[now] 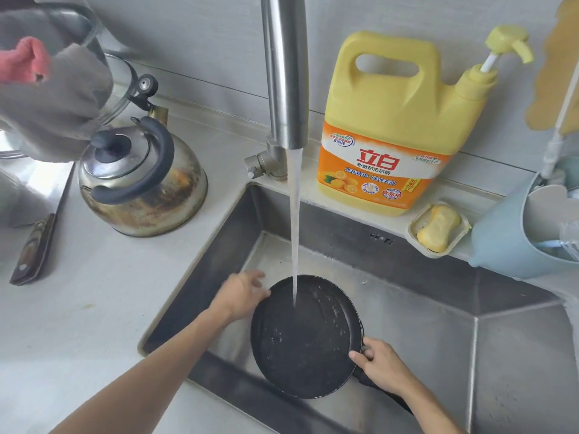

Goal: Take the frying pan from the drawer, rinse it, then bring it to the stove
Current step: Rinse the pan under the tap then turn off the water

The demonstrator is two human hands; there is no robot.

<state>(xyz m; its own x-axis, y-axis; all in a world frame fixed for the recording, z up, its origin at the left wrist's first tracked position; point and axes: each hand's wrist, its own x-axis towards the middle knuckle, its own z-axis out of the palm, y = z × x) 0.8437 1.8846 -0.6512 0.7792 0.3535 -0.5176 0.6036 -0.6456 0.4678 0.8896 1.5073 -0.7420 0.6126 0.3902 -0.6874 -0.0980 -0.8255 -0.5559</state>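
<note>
A black frying pan (305,338) is held inside the steel sink (423,324), tilted a little. Water runs from the steel faucet (285,73) in a stream that lands on the pan's upper inner surface. My right hand (380,364) grips the pan's dark handle where it meets the rim. My left hand (241,294) rests on the pan's upper left rim with its fingers spread. Droplets and streaks cover the inside of the pan.
A steel kettle (141,180) stands on the counter to the left, and a knife (34,249) lies beside it. A yellow detergent jug (394,126), a soap dish (438,228) and a blue holder (513,242) line the sink's back ledge. Grey and pink cloths (53,98) hang at upper left.
</note>
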